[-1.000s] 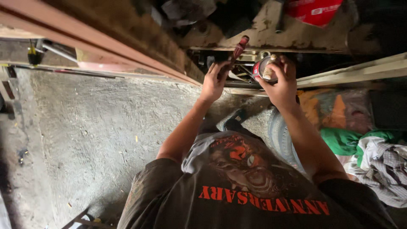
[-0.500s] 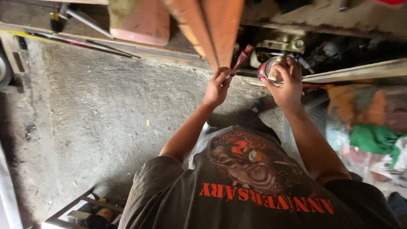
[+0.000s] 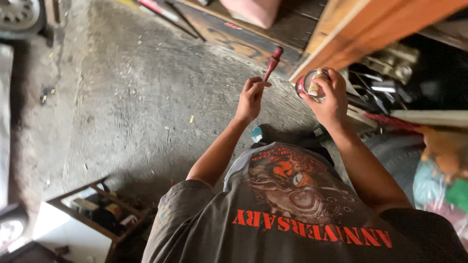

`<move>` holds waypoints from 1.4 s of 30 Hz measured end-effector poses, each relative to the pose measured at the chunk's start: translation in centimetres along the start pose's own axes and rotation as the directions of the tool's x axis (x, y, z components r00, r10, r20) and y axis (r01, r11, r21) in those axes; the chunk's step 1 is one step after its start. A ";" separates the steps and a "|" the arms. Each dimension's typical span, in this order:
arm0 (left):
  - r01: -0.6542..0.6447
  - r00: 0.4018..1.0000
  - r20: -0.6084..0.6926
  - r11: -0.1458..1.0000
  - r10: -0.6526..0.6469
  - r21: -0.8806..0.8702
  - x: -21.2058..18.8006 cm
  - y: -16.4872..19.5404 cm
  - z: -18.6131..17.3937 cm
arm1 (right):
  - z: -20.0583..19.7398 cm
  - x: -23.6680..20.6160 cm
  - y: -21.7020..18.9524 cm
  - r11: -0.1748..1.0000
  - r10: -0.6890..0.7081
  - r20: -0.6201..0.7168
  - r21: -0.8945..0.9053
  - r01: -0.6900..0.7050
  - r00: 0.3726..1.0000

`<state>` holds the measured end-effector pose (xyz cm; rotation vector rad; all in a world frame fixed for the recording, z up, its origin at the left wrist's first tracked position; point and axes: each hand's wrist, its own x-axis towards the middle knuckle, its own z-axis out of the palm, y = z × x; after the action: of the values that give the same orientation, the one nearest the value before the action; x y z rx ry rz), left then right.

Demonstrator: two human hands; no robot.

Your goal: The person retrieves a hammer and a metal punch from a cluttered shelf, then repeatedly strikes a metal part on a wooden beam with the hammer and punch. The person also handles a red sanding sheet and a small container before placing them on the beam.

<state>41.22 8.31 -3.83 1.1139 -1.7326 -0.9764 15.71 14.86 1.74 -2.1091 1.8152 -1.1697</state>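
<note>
The left hand (image 3: 251,99) is closed in a pinch around the lower end of a slim red handle (image 3: 272,62), probably that of a brush; thumb and fingertips meet on it, and the rest of the handle rises up and away from the hand, tilted slightly toward the right, with its rounded end free in the air. The working end is hidden inside the hand, so the kind of tool cannot be told for certain.

The right hand (image 3: 330,97) is wrapped around a small round tin (image 3: 307,85) with a red wall and a pale rim. The fingers curl over its far side and top, and the thumb presses on the near side, so the tin is firmly clasped and mostly covered. What is inside is blurred.

The two hands are near each other but apart, both raised in front of the person's chest, above a grey printed shirt (image 3: 297,204).

Below them lies a rough concrete floor (image 3: 131,102). Just beyond the tin runs an orange-brown wooden beam (image 3: 370,24). A small wooden crate (image 3: 100,212) stands at the lower left, well apart from the hands.
</note>
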 end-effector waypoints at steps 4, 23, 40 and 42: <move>0.027 0.993 -0.119 0.999 -0.023 0.026 0.4 -1.1 -3.4 | 2.5 2.8 -1.3 0.995 -0.072 0.028 0.065 0.070 0.997; 0.127 0.898 -0.427 0.992 -0.103 0.027 6.5 -6.0 -14.5 | 15.5 17.1 -4.3 0.921 -0.337 0.148 0.259 0.292 0.930; 0.206 0.875 -0.423 0.972 -0.236 -0.117 16.1 -13.5 -21.5 | 25.2 29.9 -6.4 0.916 -0.355 0.209 0.275 0.293 0.911; 0.227 0.868 -0.430 0.969 -0.248 -0.100 17.2 -14.3 -22.6 | 26.3 30.8 -6.6 0.916 -0.365 0.207 0.253 0.311 0.908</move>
<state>61.80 -15.94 -4.95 1.4180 -1.2201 -0.8219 36.42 -20.59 1.48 -2.3746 1.1877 -1.0476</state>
